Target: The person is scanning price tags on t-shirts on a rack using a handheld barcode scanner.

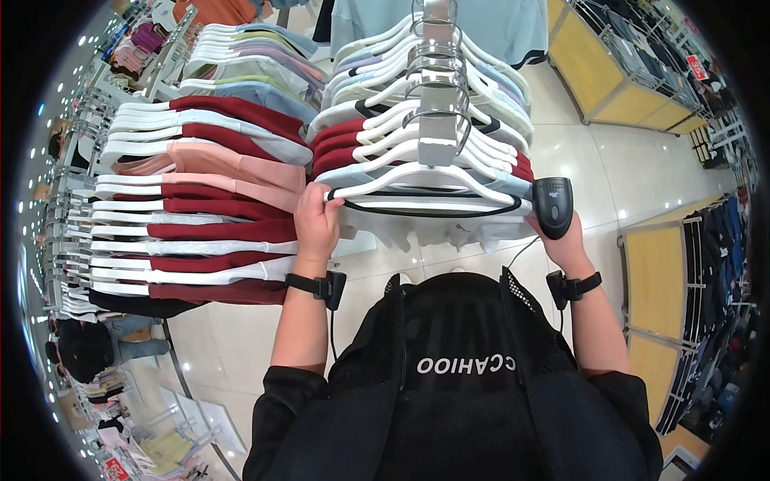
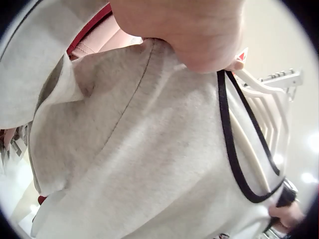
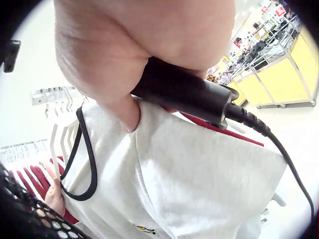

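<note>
A light grey T-shirt (image 2: 134, 134) with black neck trim hangs on a white hanger (image 1: 417, 170) at the near end of the rack. My left hand (image 1: 317, 224) pinches its shoulder at the left end of the hanger. In my right hand (image 1: 568, 247) is a black barcode scanner (image 1: 553, 210), gripped by its handle, with a cable (image 3: 286, 154) trailing from the base. The right thumb (image 3: 130, 117) presses on the shirt's other shoulder, as the right wrist view shows. A small yellow print (image 3: 144, 229) marks the shirt's chest.
Behind the shirt, several dark red, white and pale blue shirts hang along a metal rail (image 1: 437, 80). More garments on white hangers (image 1: 128, 206) line the left side. Yellow display stands (image 1: 654, 280) with dark clothes are on the right. A person in black (image 1: 84, 350) is at lower left.
</note>
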{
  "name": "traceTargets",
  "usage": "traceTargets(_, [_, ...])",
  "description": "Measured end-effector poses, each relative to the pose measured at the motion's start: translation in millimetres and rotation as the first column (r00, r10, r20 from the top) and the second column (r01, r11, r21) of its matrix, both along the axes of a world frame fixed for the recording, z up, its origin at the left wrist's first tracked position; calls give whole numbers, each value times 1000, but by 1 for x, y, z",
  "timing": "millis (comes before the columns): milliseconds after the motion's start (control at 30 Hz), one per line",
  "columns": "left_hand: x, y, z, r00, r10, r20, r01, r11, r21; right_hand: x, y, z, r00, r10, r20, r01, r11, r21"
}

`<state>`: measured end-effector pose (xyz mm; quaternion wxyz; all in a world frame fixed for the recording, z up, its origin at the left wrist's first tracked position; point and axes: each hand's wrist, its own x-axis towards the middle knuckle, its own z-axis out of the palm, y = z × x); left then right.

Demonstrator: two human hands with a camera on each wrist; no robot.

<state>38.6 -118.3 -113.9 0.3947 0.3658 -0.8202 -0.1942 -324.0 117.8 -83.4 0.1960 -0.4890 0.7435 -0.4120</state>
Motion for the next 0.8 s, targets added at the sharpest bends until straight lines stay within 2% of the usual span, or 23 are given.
traceTargets(100, [-2, -1, -2, 1000, 2, -6, -2, 1000, 5, 0, 0, -6, 998, -59, 12, 59, 998, -10])
traceTargets(200, [-2, 0, -5, 1000, 6, -5, -6, 1000, 23, -1, 2, -11, 997, -66, 44, 68, 997, -44])
traceTargets(367, [-1, 5, -4, 1000, 13, -29, -11, 998, 59, 0, 6, -7, 991, -67, 114, 68, 998, -5])
traceTargets(433, [1, 8, -5, 998, 36, -55, -28, 989, 142, -1, 9, -9, 990, -78, 114, 78, 997, 7])
traceTargets(533, [3, 14, -7, 991, 76, -109, -56, 984, 170, -3, 13, -13, 984, -95, 150, 96, 995, 2])
traceTargets(667, [5, 26, -4, 987, 100, -126, -88, 991, 97, -11, 21, -23, 973, -126, 194, 132, 991, -20])
traceTargets(733, [5, 34, 0, 977, 149, -150, -125, 980, 157, -14, 26, -28, 970, -126, 209, 139, 989, -46])
traceTargets(800, [7, 43, 6, 983, 140, -115, -124, 983, 137, -18, 32, -32, 952, -184, 244, 188, 982, 8])
